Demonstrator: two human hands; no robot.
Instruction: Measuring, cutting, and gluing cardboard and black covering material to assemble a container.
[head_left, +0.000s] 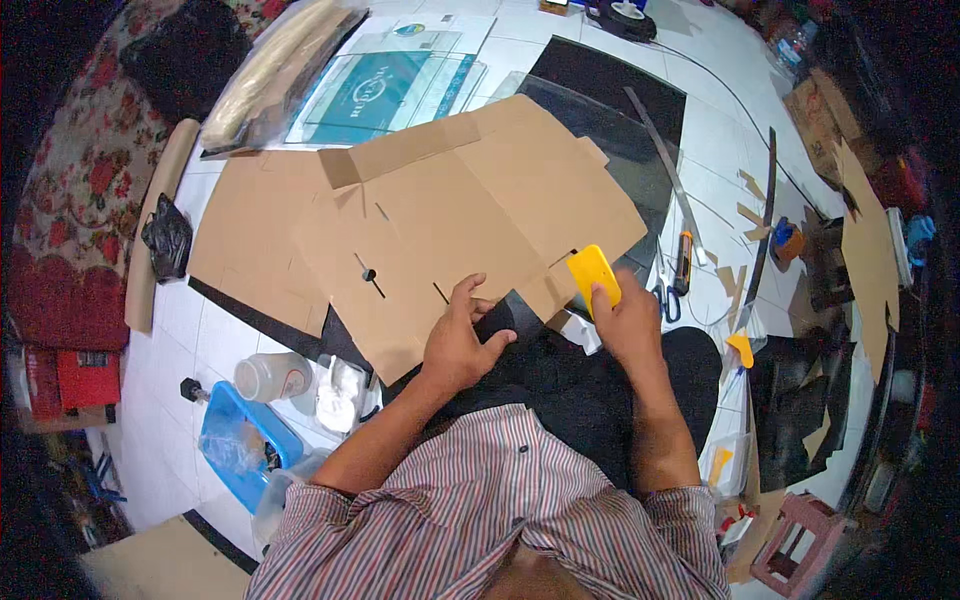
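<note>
My right hand (630, 315) grips a flat yellow plastic scraper (589, 274), thumb on its near face. It is held over the near right edge of a slotted cardboard sheet (420, 232). My left hand (459, 337) is at the sheet's near edge, fingers spread and nothing between them; whether it touches the cardboard I cannot tell. A fold line divides the sheet, with a raised flap along the far side. Narrow slits and one round dark spot (368, 275) mark its left half. Another cardboard piece (247, 232) lies at its left.
Scissors (666, 300), an orange and black utility knife (683, 262) and a metal ruler (664, 161) lie at the right. At the left are a blue plastic basket (217, 435), a clear jar (274, 376) and a cardboard roll (161, 232). A black sheet (600, 82) lies beyond.
</note>
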